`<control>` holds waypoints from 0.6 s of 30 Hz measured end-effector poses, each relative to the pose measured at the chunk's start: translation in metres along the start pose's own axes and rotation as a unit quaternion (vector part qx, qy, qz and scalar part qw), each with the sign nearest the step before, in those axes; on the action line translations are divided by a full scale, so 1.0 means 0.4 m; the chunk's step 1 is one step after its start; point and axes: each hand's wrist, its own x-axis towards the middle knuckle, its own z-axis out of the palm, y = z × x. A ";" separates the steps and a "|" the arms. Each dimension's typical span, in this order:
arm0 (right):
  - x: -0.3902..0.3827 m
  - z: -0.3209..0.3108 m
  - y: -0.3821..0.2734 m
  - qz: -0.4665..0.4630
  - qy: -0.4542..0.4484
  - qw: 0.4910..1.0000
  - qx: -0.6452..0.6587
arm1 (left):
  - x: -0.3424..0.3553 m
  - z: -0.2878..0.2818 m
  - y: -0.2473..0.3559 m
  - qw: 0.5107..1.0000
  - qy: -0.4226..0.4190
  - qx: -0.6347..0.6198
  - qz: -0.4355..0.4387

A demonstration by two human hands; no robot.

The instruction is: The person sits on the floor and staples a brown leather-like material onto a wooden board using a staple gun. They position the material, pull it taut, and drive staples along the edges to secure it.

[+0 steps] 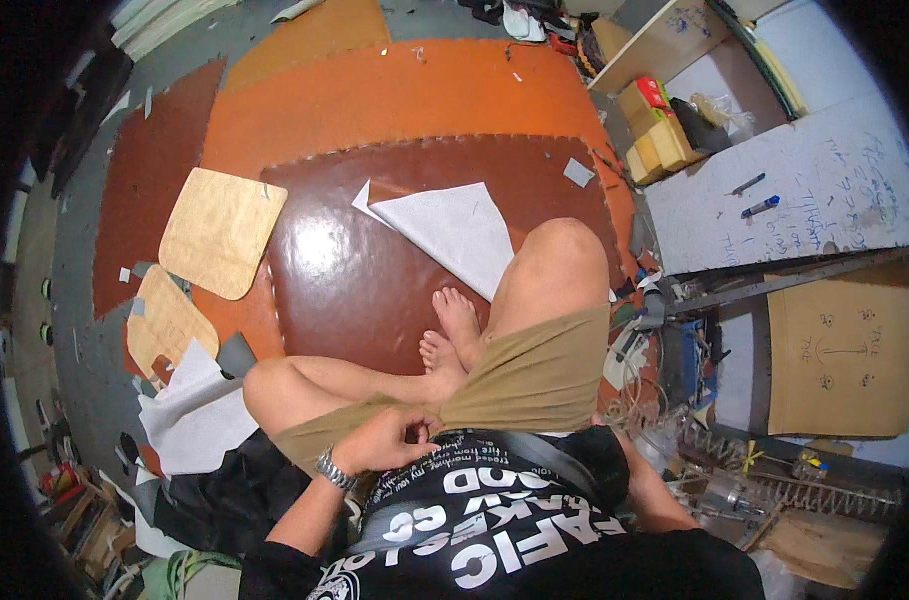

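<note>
My left hand [393,438], with a metal watch [335,468] on its wrist, rests in my lap by the hem of the black T-shirt [495,520]. Its fingers are curled in toward the thumb; whatever they may hold is too small to make out. My right forearm [665,497] runs down beside my hip, and the hand at its end is hidden by my leg and clothing. In front of my bare feet lies a folded sheet with a pale backing [460,230] and a brown face, spread on a shiny brown leatherette sheet [375,310].
Two rounded wooden boards [223,232] [170,318] lie on the left. A crumpled pale-backed piece [200,415] is beside my left knee. On the right, a white written-on surface [790,205] carries a blue marker [761,207] and small boxes [663,145]. Metal springs [825,500] stand lower right.
</note>
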 end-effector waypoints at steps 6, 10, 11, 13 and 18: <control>0.034 -0.031 0.007 0.006 0.016 0.999 -0.034 | -0.030 0.002 0.009 0.997 0.001 0.072 -0.028; 0.091 -0.076 0.013 -0.005 0.025 0.996 -0.080 | -0.056 0.005 -0.035 0.999 0.043 -0.001 -0.001; 0.112 -0.083 0.010 -0.015 0.027 0.995 -0.098 | -0.061 0.003 -0.045 0.998 0.048 -0.038 -0.016; 0.152 -0.080 -0.002 -0.042 0.032 0.989 -0.138 | -0.074 -0.004 -0.055 0.998 0.060 0.001 -0.022; 0.166 0.041 -0.085 0.007 0.167 0.964 -0.205 | -0.146 0.022 -0.025 0.979 0.184 0.025 -0.086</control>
